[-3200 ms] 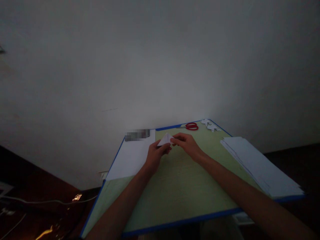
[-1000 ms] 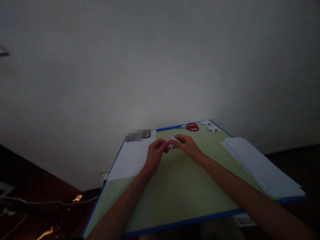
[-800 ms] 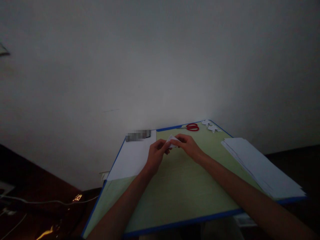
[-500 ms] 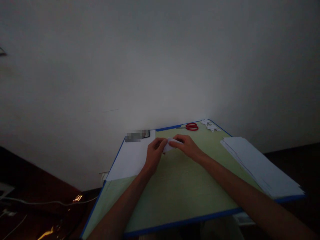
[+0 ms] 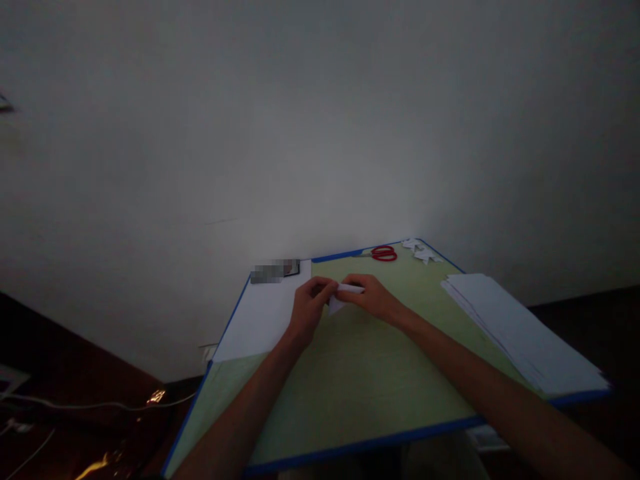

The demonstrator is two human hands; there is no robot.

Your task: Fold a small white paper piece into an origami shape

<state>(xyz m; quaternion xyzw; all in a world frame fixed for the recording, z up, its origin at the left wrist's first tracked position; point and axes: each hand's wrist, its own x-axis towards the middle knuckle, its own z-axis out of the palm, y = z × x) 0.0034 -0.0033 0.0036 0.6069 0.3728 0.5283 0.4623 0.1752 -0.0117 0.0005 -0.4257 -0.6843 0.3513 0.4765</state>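
Observation:
Between my hands is a small folded piece of white paper [image 5: 336,305], held over the far middle of the green tabletop [image 5: 370,373]. My left hand [image 5: 311,303] pinches its left side between thumb and fingers. On the other side, my right hand [image 5: 371,295] grips it too, thumb toward me and fingers curled behind. A pointed white corner hangs down below the fingertips. The fingers cover much of the paper, so its full folded shape is hidden.
Red-handled scissors [image 5: 384,253] lie at the back edge, with small folded paper pieces [image 5: 425,255] at the back right corner. A stack of white paper [image 5: 515,327] lies along the right side. A white sheet [image 5: 260,320] and a partly blurred dark-edged object [image 5: 293,268] are at left.
The folded paper has turned in my fingers, and a pointed corner now shows lower down. My right hand has shifted slightly toward me; the other things stay put.

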